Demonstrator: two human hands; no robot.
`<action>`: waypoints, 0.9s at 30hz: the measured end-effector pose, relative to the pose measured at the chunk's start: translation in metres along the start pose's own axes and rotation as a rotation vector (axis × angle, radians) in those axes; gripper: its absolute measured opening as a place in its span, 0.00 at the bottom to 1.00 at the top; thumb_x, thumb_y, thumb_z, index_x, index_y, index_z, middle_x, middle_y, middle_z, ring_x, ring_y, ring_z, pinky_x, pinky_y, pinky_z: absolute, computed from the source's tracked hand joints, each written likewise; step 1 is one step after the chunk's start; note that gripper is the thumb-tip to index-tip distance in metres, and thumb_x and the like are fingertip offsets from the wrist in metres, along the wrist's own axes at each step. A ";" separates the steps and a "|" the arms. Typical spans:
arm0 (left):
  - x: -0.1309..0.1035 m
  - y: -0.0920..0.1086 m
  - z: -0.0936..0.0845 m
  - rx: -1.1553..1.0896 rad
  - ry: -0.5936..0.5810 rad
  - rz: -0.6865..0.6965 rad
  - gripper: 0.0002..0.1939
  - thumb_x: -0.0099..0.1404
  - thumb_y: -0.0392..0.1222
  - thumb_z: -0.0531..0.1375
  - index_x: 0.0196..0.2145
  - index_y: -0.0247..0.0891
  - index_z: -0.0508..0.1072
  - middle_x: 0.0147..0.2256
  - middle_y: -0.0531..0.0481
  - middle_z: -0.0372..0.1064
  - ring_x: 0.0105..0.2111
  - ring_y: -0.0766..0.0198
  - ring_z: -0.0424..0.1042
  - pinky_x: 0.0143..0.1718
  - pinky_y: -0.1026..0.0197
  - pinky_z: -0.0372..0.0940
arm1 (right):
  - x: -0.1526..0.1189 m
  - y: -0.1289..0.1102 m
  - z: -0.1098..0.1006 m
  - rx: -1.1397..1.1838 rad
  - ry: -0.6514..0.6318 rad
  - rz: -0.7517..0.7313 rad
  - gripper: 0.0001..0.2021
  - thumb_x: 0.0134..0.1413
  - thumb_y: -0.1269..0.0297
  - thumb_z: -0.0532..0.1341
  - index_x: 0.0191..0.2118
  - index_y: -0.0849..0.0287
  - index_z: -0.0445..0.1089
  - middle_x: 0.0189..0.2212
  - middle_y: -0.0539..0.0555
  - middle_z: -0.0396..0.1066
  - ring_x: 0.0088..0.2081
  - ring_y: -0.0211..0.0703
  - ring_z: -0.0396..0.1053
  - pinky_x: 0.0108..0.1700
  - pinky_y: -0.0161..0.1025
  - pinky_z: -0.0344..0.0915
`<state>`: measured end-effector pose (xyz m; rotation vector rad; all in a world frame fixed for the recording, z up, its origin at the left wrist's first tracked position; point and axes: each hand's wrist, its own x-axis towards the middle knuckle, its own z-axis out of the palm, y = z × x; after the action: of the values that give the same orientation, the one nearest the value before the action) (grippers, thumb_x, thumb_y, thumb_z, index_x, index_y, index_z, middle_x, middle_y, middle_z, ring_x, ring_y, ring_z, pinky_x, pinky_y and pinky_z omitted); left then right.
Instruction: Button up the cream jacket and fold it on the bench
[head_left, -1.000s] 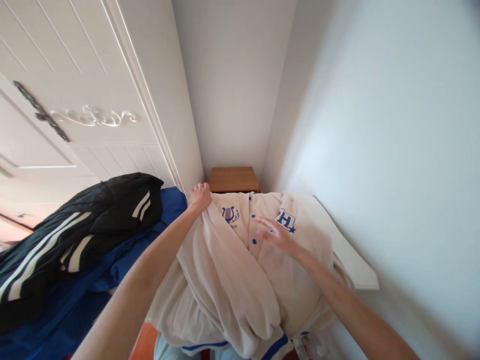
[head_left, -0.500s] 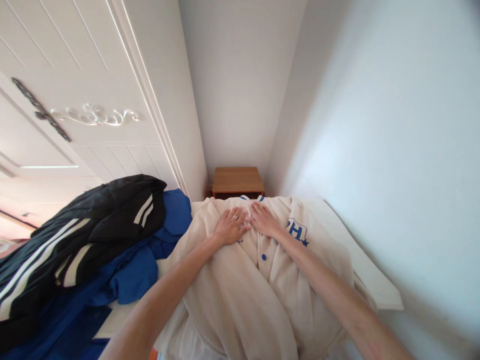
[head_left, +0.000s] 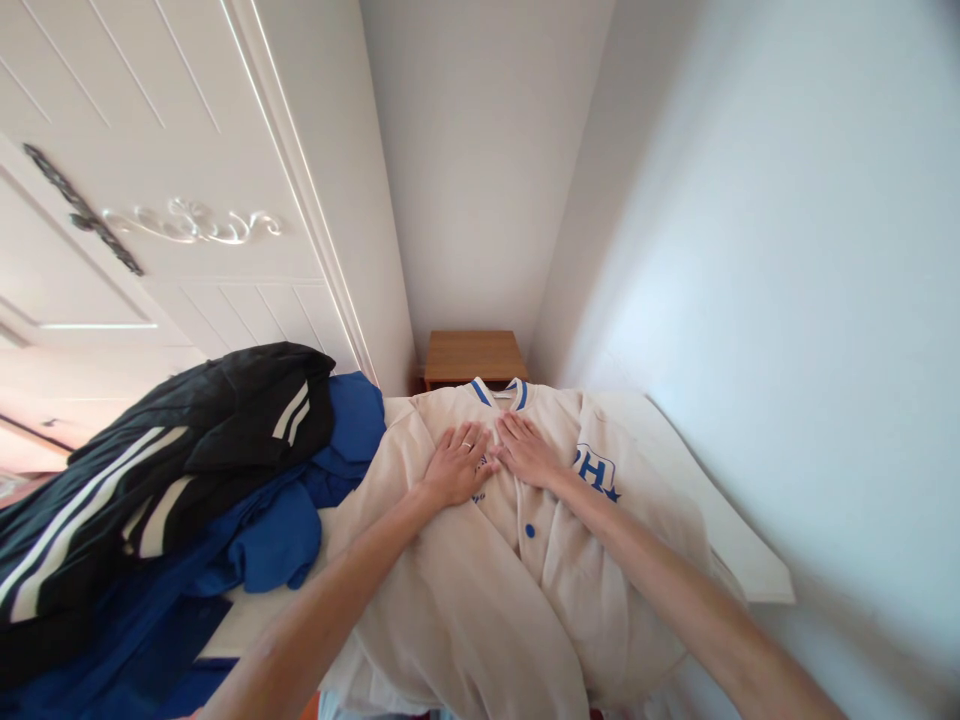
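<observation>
A cream jacket [head_left: 480, 580] with a blue-striped collar, a blue button and blue lettering lies spread out, one sleeve folded across its front. My left hand [head_left: 457, 465] rests flat on the upper chest, fingers apart, a ring on one finger. Close beside it, my right hand [head_left: 526, 450] lies flat just below the collar, near the front opening. Neither hand grips the cloth.
Black clothing with white stripes [head_left: 240, 410] and blue clothing [head_left: 277, 540] are heaped at the left. A white board [head_left: 720, 510] shows under the jacket at the right. Beyond stands a wooden stand [head_left: 476, 355]. A white wardrobe [head_left: 187, 300] and a wall [head_left: 787, 250] flank the spot.
The collar now shows more fully beyond my hands. Both hands sit slightly nearer to me on the jacket, still flat. The view has shifted a little.
</observation>
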<state>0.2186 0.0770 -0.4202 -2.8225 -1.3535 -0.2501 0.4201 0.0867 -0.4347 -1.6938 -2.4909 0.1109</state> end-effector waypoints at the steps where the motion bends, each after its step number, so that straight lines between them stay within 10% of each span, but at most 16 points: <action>1: -0.002 0.001 0.000 0.000 0.002 0.001 0.34 0.73 0.59 0.42 0.68 0.35 0.54 0.67 0.40 0.46 0.68 0.48 0.44 0.66 0.41 0.44 | -0.002 -0.001 -0.001 0.005 -0.009 0.000 0.35 0.68 0.47 0.40 0.69 0.70 0.48 0.69 0.64 0.39 0.70 0.51 0.35 0.69 0.51 0.39; 13: -0.011 0.001 0.004 -0.041 0.002 0.004 0.36 0.72 0.62 0.39 0.67 0.36 0.55 0.68 0.41 0.45 0.68 0.48 0.43 0.66 0.42 0.42 | -0.008 -0.007 -0.006 0.091 -0.014 0.000 0.33 0.68 0.48 0.42 0.68 0.66 0.52 0.69 0.63 0.44 0.70 0.51 0.38 0.68 0.51 0.41; 18: -0.002 -0.004 -0.010 -0.074 0.002 0.020 0.35 0.72 0.60 0.39 0.67 0.34 0.54 0.66 0.39 0.50 0.68 0.48 0.44 0.66 0.45 0.45 | 0.021 -0.006 -0.021 0.092 0.201 0.054 0.31 0.68 0.49 0.44 0.67 0.66 0.55 0.67 0.65 0.49 0.69 0.54 0.43 0.67 0.51 0.44; 22: 0.009 -0.027 -0.023 0.078 0.157 -0.183 0.35 0.72 0.57 0.44 0.64 0.27 0.58 0.65 0.31 0.50 0.69 0.45 0.39 0.67 0.46 0.39 | 0.042 0.000 -0.019 0.040 0.078 0.061 0.32 0.68 0.47 0.42 0.67 0.64 0.53 0.68 0.64 0.46 0.70 0.55 0.40 0.67 0.55 0.38; 27: 0.012 -0.067 -0.012 0.118 0.044 -0.274 0.34 0.71 0.58 0.46 0.63 0.28 0.61 0.63 0.31 0.55 0.66 0.44 0.48 0.65 0.41 0.44 | 0.052 0.009 -0.008 0.070 -0.020 0.111 0.34 0.67 0.45 0.42 0.68 0.63 0.51 0.69 0.62 0.45 0.69 0.53 0.41 0.67 0.58 0.36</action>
<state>0.1724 0.1278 -0.4112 -2.5186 -1.6829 -0.2221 0.4106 0.1382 -0.4250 -1.8105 -2.3765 0.2247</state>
